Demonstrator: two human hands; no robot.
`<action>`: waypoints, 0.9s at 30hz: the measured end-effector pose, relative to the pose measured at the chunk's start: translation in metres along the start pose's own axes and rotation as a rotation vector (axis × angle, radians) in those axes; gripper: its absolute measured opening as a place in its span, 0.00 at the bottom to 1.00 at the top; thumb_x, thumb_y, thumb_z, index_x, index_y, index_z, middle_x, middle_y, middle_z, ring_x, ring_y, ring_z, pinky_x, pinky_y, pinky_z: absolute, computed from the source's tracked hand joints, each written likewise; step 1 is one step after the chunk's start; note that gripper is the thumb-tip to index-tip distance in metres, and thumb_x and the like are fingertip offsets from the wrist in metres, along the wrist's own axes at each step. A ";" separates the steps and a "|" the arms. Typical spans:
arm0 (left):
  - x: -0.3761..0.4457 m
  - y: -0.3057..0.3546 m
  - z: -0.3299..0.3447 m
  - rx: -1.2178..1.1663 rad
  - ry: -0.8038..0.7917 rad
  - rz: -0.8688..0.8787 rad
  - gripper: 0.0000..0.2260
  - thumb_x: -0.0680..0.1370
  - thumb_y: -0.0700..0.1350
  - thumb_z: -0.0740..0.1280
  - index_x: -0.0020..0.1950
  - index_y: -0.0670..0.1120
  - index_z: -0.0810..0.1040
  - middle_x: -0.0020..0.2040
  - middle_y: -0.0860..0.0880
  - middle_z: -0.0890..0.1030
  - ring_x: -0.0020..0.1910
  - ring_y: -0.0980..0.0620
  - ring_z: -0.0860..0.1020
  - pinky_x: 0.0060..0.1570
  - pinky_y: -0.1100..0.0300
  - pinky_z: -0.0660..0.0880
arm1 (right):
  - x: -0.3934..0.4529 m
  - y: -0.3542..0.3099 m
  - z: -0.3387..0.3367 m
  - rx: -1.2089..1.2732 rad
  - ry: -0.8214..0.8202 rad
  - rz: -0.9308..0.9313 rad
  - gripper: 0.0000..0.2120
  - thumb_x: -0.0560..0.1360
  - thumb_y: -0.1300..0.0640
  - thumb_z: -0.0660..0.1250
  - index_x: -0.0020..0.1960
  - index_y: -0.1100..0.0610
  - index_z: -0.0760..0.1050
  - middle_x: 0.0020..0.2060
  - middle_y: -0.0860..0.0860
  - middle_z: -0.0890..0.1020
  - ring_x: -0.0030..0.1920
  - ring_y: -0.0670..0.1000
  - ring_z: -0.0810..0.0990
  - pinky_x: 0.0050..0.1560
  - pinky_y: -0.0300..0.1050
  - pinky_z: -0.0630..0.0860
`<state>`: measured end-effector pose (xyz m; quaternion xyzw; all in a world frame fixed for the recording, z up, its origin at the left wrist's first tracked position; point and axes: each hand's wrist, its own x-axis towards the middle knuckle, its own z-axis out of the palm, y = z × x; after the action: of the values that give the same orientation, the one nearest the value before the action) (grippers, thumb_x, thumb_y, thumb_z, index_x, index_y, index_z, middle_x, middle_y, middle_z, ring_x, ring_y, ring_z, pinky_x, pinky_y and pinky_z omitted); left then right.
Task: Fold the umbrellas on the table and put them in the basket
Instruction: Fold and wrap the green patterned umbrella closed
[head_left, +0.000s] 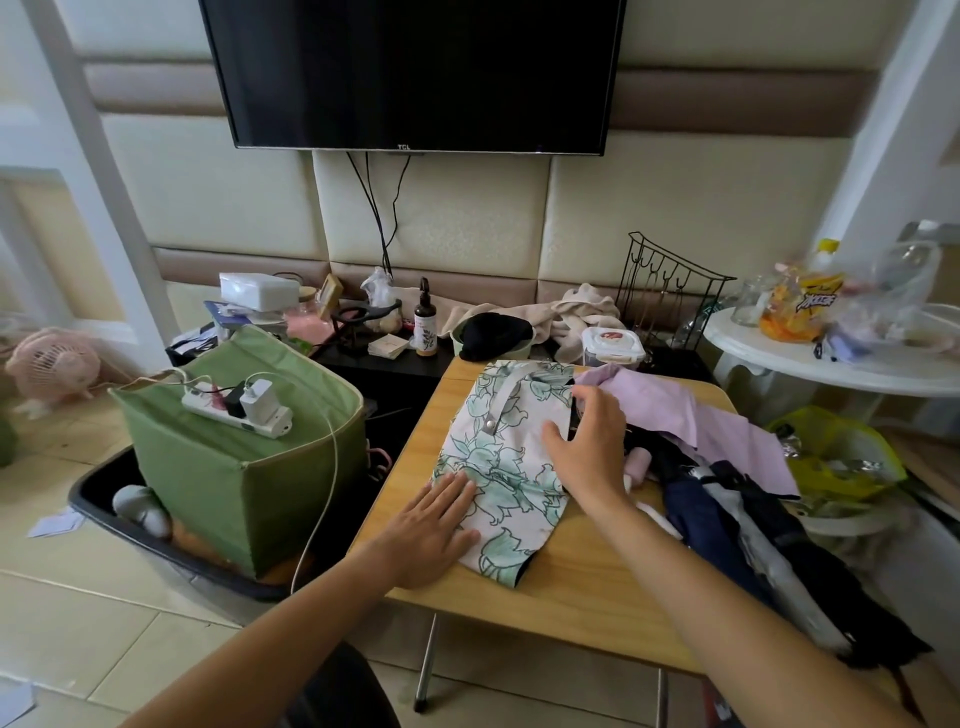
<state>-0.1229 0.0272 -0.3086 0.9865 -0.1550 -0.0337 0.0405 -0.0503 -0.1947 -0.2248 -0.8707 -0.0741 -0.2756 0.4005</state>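
At frame centre the flat left hand (434, 525) and loosely spread right hand (589, 447) smooth the floral umbrella (506, 467); lilac umbrella (696, 415) and dark umbrellas (737, 519) wait unfolded, none visibly in the green basket (234, 457).

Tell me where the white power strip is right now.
In the head view the white power strip lies on top of the green fabric box, left of the wooden table, with chargers plugged into it.

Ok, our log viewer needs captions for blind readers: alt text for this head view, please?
A person's left hand presses flat on a floral umbrella on a wooden table, while the right hand hovers over it. A purple umbrella and dark umbrellas lie right.
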 end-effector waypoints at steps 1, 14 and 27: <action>-0.001 0.000 0.000 -0.014 -0.002 -0.004 0.34 0.81 0.66 0.38 0.83 0.50 0.36 0.83 0.51 0.36 0.80 0.54 0.32 0.76 0.59 0.30 | 0.007 0.004 0.002 -0.004 -0.037 0.003 0.25 0.73 0.57 0.75 0.65 0.63 0.72 0.61 0.59 0.77 0.63 0.59 0.74 0.65 0.55 0.71; -0.003 -0.001 0.000 -0.144 0.062 -0.038 0.29 0.86 0.62 0.47 0.84 0.53 0.44 0.83 0.56 0.42 0.80 0.59 0.37 0.76 0.61 0.33 | 0.011 -0.018 0.000 -0.075 -0.615 -0.194 0.04 0.76 0.56 0.71 0.43 0.52 0.83 0.38 0.43 0.82 0.40 0.44 0.79 0.42 0.40 0.72; -0.003 0.001 0.006 -0.057 0.035 -0.043 0.29 0.86 0.61 0.44 0.83 0.51 0.39 0.83 0.53 0.37 0.80 0.57 0.33 0.75 0.61 0.30 | 0.062 0.015 0.008 -0.246 -0.316 -0.011 0.25 0.76 0.49 0.74 0.69 0.56 0.73 0.68 0.55 0.74 0.70 0.59 0.69 0.65 0.55 0.72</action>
<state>-0.1263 0.0270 -0.3144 0.9885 -0.1318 -0.0215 0.0705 0.0102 -0.2047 -0.2057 -0.9451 -0.1064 -0.1448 0.2730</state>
